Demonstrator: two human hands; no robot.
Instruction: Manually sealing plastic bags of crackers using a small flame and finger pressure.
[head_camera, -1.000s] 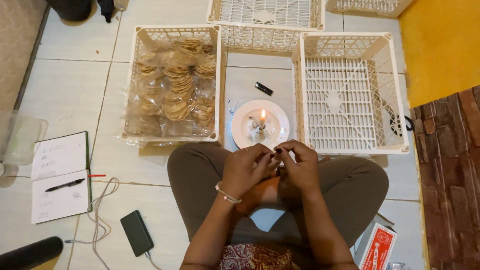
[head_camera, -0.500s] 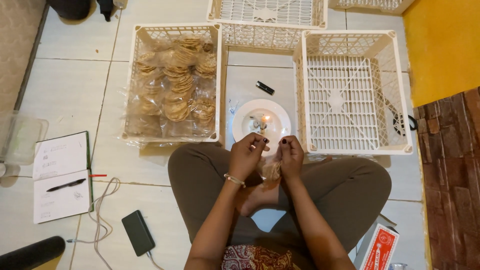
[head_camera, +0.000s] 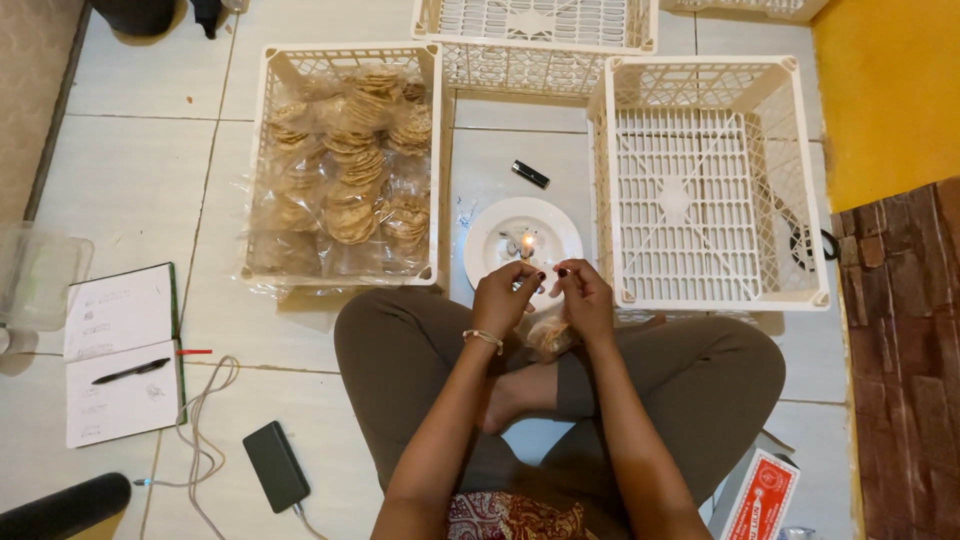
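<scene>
Indoors, pale tiled floor (head_camera: 140, 180), yellow mat (head_camera: 890, 90), brick edging (head_camera: 905, 350), cream crates (head_camera: 700, 180).

Cream lattice crates (head_camera: 705, 180), one holding golden-brown crackers (head_camera: 350, 170) in clear bags. White plate (head_camera: 490, 250) with an orange flame (head_camera: 527, 243). Olive-brown trousers (head_camera: 700, 370). Black phone (head_camera: 276, 466), black pen (head_camera: 130, 371) on white notebook (head_camera: 120, 310). Yellow mat (head_camera: 890, 90). Pale grey floor tiles (head_camera: 140, 180).

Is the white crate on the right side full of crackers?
No, the right crate shows only its bare slatted bottom, while the bagged crackers sit in the left crate.
</scene>
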